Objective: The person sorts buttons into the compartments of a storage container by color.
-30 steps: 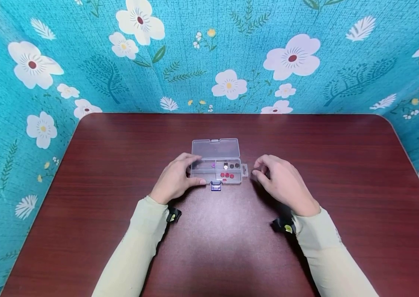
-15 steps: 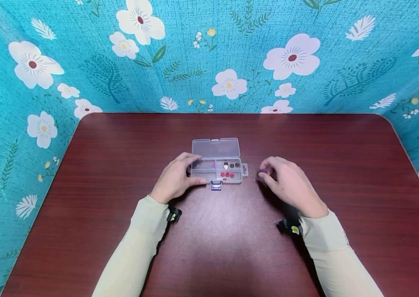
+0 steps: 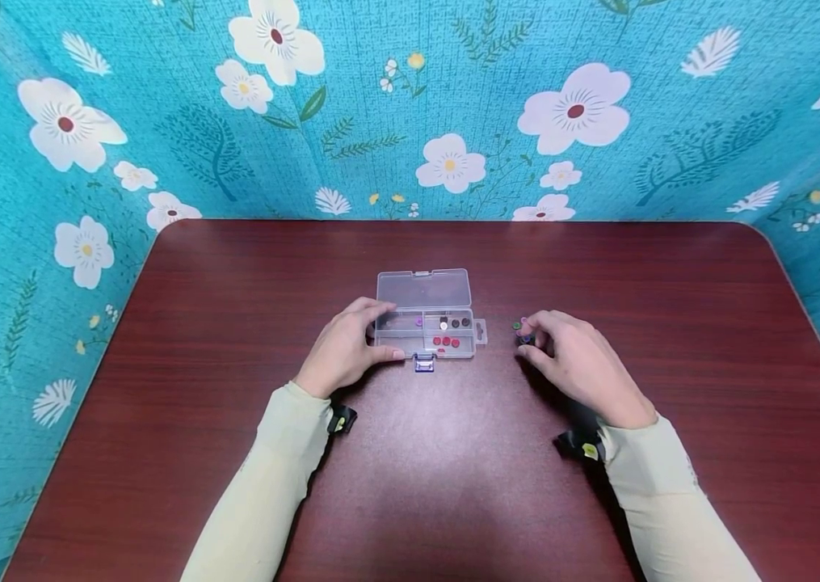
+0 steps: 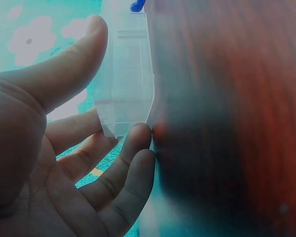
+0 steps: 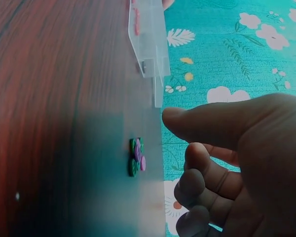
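Note:
A clear plastic compartment box (image 3: pixel 401 333) stands on the table with its lid (image 3: pixel 424 289) raised at the back. My left hand (image 3: pixel 344 343) grips its left end, thumb along the front edge and index finger at the rear. Red buttons (image 3: pixel 446 341), dark buttons (image 3: pixel 460 322), a white one and a purple button (image 3: pixel 419 322) lie in the compartments. To the right of the box, a small pile of green and purple buttons (image 5: pixel 137 154) lies on the table. My right hand (image 3: pixel 580 360) is beside this pile, fingertips close to it, thumb and fingers apart and holding nothing.
A blue latch (image 3: pixel 424 363) hangs at the box's front, and a hanging tab (image 3: pixel 481 331) sticks out on its right. The dark red wooden table (image 3: pixel 439 485) reaches back to a turquoise flowered cloth (image 3: pixel 380 178).
My right hand has drawn back to the right and its fingers have parted, so the green and purple buttons now show on the table. The left hand and box have stayed put.

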The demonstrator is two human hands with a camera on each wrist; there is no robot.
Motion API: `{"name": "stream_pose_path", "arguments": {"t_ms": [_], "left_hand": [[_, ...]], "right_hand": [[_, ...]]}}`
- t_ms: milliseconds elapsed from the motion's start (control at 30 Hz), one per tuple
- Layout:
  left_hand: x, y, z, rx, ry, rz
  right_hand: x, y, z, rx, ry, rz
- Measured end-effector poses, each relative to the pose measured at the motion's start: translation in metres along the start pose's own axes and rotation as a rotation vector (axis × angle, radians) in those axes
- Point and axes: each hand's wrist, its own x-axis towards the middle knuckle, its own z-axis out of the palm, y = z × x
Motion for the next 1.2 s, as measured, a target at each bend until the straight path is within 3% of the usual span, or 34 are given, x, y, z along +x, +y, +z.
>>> {"name": "stream_pose_path", "arguments": {"t_ms": [367,1200], "left_hand": [[0.000,0.001,0.000,-0.002,0.002,-0.003],[0.000,-0.001,0.001,0.000,-0.006,-0.015]], "right_hand": [[-0.002,0.010,0.003,-0.018,0.010,-0.005],[0.007,0.022,0.006,-0.023,-0.053,-0.010]]}}
